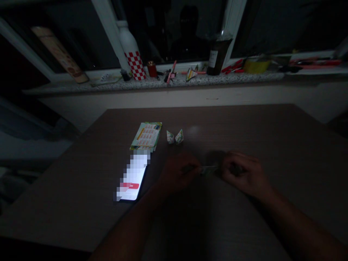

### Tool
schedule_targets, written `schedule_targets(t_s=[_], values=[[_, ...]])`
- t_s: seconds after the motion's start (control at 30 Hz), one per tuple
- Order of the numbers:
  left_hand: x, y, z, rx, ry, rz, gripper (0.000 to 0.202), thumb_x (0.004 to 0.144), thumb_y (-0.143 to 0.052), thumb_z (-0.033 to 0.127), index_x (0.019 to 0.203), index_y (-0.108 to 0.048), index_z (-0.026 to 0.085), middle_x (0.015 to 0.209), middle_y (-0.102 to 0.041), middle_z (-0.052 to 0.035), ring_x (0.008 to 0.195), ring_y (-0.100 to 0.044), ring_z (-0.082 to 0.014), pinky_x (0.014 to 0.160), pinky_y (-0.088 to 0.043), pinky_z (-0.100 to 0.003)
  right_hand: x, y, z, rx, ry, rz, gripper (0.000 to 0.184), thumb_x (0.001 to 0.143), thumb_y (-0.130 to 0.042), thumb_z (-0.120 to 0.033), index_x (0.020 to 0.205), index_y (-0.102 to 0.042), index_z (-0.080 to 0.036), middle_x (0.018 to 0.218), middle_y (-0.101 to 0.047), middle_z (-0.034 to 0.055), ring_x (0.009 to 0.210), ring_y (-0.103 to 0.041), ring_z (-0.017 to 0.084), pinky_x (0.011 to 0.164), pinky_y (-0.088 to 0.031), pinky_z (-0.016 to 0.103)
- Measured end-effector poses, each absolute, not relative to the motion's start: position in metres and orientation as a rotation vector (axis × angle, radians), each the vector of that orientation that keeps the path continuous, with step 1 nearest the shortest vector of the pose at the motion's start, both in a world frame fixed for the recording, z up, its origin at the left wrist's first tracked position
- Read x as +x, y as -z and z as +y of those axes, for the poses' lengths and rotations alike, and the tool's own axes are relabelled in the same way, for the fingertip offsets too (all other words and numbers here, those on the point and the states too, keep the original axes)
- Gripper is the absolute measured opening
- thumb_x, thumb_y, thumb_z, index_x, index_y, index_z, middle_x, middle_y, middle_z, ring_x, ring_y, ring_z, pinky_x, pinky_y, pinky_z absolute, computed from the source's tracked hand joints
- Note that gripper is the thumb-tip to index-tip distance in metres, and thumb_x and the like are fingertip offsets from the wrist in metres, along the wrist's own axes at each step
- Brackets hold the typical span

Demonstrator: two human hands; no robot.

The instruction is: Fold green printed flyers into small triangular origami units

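Observation:
Above the table's middle, my left hand (pixel 181 170) is closed, pinching the left end of a small folded paper strip (pixel 208 170) between thumb and fingers. At the strip's other end, my right hand (pixel 243 172) has its fingers curled and closed on it. The strip looks pale with green patches; dim light hides its folds and its ends. Just beyond my left hand stand two small pointed folded-paper pieces (pixel 170 137), side by side and printed in similar colours.
A lit phone (pixel 133 177) lies left of my left hand, below a stack of printed paper sheets (pixel 146 135). Behind the wooden table (pixel 244 127), the granite windowsill (pixel 108 85) holds a red-checked white bottle (pixel 133 54), a dark cup (pixel 216 56), a yellow tape roll (pixel 256 66) and pens.

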State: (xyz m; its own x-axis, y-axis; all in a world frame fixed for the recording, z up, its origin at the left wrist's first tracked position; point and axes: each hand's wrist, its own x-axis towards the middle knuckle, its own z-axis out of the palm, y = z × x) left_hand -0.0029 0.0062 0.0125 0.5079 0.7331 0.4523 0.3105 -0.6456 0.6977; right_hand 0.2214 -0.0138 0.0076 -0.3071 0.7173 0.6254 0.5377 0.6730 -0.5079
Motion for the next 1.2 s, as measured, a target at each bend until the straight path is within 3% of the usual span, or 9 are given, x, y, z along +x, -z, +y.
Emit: schedule_targets(t_s=[0.23,0.5,0.7,0.97,1.2], values=[[0.002,-0.012,0.005,1.953,-1.004,0.97,0.008,0.081,-0.061,0.023,0.079,-0.065,0.015,0.077,-0.067,-0.0019,0.074,-0.062,-0.0137,0.069,-0.047,-0.025,0.216,-0.003,-0.016,-1.025,-0.412,-1.936,0.004,0.083,-0.055,-0.017,0.083,-0.059,-0.019,0.064,-0.052,-0.0016,0.055,-0.05,0.011,0.05,-0.039,0.023],[0.005,-0.016,0.002,1.912,-0.979,1.015,0.009,0.081,-0.06,0.024,0.08,-0.064,0.016,0.077,-0.066,-0.0017,0.073,-0.061,-0.0139,0.069,-0.046,-0.026,0.206,0.007,-0.017,-1.022,-0.437,-1.938,0.004,0.082,-0.056,-0.017,0.079,-0.059,-0.018,0.061,-0.048,-0.0027,0.053,-0.048,0.01,0.049,-0.039,0.022],[0.008,-0.013,0.003,1.886,-0.869,1.091,0.015,0.08,-0.061,0.025,0.092,-0.064,0.016,0.083,-0.067,-0.0013,0.075,-0.061,-0.0143,0.068,-0.046,-0.025,0.207,0.009,-0.018,-1.116,-0.392,-1.859,0.009,0.084,-0.057,-0.023,0.079,-0.063,-0.018,0.058,-0.052,-0.0028,0.05,-0.051,0.01,0.048,-0.04,0.022],[0.009,-0.009,0.005,1.852,-0.73,1.085,0.014,0.084,-0.057,0.027,0.085,-0.066,0.016,0.078,-0.067,0.0002,0.072,-0.061,-0.0139,0.064,-0.045,-0.023,0.208,0.011,-0.017,-1.176,-0.441,-1.845,0.012,0.084,-0.057,-0.026,0.079,-0.064,-0.018,0.058,-0.057,-0.0017,0.049,-0.051,0.01,0.048,-0.042,0.022],[0.011,-0.001,0.006,1.611,-0.751,1.022,0.018,0.083,-0.058,0.028,0.093,-0.064,0.014,0.083,-0.07,-0.0034,0.076,-0.064,-0.016,0.066,-0.047,-0.025,0.202,0.018,-0.015,-1.192,-0.934,-1.483,0.021,0.081,-0.063,-0.038,0.079,-0.064,-0.017,0.065,-0.066,0.0018,0.053,-0.057,0.012,0.048,-0.045,0.022]])
